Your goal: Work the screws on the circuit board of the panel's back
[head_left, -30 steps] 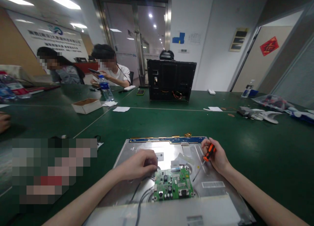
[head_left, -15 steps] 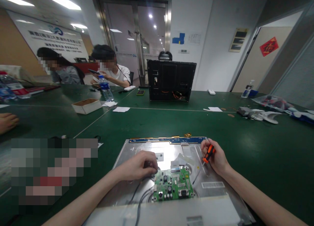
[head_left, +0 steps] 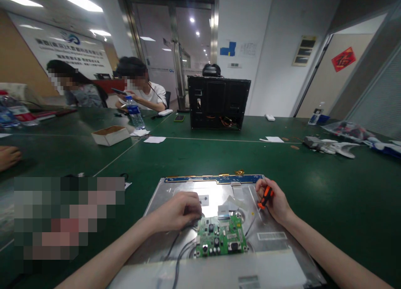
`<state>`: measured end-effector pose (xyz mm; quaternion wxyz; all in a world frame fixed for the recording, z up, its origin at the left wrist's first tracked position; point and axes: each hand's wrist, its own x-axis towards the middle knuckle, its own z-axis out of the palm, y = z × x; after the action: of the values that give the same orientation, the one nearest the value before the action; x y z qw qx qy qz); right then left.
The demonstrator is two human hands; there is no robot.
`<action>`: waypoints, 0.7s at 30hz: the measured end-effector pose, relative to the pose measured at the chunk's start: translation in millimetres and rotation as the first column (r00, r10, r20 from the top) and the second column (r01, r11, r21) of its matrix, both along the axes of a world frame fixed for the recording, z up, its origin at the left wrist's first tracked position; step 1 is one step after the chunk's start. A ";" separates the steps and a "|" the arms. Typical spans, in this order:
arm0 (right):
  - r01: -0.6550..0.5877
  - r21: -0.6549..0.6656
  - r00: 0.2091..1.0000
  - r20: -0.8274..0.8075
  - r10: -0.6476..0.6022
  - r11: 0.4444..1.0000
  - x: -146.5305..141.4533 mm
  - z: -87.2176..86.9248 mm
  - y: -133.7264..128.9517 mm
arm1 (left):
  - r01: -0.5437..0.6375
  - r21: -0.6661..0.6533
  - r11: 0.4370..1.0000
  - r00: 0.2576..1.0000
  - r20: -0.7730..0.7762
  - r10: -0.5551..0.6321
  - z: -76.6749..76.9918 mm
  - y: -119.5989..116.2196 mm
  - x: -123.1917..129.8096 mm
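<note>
In front of me lies a metal-backed display panel (head_left: 175,243) with a green circuit board (head_left: 221,237) on it. A blue strip board (head_left: 216,180) runs along the panel's far edge. My left hand (head_left: 184,207) is closed at the green board's far left corner, near dark cables (head_left: 178,259); whatever its fingers grip is hidden. My right hand (head_left: 275,199) is closed around an orange and black screwdriver (head_left: 265,198). The screwdriver's thin shaft slants down to the left, with its tip near the board's right edge. A flat ribbon cable (head_left: 223,211) meets the board's far edge.
A black monitor housing (head_left: 219,103) stands across the green table (head_left: 150,159). To the left are a small open box (head_left: 111,136) and a water bottle (head_left: 134,113). White and grey parts (head_left: 328,147) lie at the right. Two people (head_left: 140,88) sit at the far left; another person's hand (head_left: 9,157) rests nearby.
The screwdriver handle has shifted slightly down and left with my right hand. My left hand stays at the board's corner, almost unmoved.
</note>
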<state>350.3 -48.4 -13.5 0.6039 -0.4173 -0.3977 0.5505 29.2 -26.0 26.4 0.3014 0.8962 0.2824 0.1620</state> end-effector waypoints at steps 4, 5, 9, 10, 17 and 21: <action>-0.004 0.002 1.000 0.004 0.004 1.000 -0.4 -0.5 -0.3 | -0.005 -0.006 1.000 0.999 -0.031 0.005 0.8 -1.7 0.5; -0.004 0.002 1.000 0.003 0.004 1.000 -0.5 -0.1 -0.4 | -0.008 -0.009 1.000 0.999 -0.042 0.008 1.1 -1.9 0.5; -0.004 -0.002 1.000 -0.012 0.004 1.000 0.1 4.9 -1.0 | -0.006 -0.039 0.999 0.999 -0.052 0.004 0.6 -1.5 0.5; -0.004 -0.004 1.000 -0.019 0.004 1.000 0.6 7.0 -1.3 | -0.009 -0.049 0.999 0.999 -0.049 0.007 -0.2 -1.1 0.5; -0.041 -0.026 0.996 -0.081 0.038 0.999 -5.7 21.8 -0.8 | -0.071 -0.139 0.988 0.997 -0.043 0.066 -5.2 1.7 2.8; -0.067 -0.025 0.992 -0.105 0.064 0.997 -24.8 31.5 4.3 | -0.113 -0.199 0.973 0.993 -0.060 0.103 -4.8 2.6 4.0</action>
<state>325.5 -44.1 18.0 0.5993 -0.3834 -0.3713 0.5967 33.2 -23.4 21.6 0.3745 0.8480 0.3530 0.1265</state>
